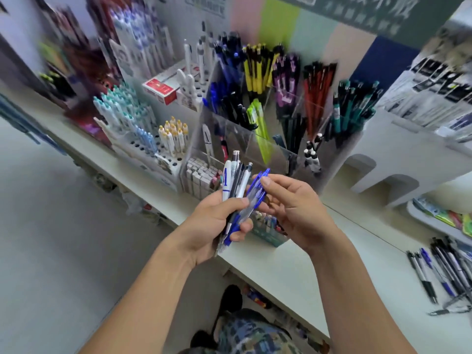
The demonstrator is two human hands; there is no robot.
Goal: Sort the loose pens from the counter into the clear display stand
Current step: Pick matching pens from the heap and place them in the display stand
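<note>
Bright even light; motion blur, edges warped.

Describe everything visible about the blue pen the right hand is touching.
The blue pen has a clear barrel and blue top and clip, plastic by its look. It tilts up to the right in front of the clear display stand. The right hand pinches its top; the left hand grips its lower part among other pens.

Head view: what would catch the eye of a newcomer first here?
First the two hands at centre: the left hand grips a bundle of pens, and the right hand pinches a blue pen at its top. Behind them stands the clear display stand, full of colour-sorted pens. Loose pens lie on the counter, far right.
</note>
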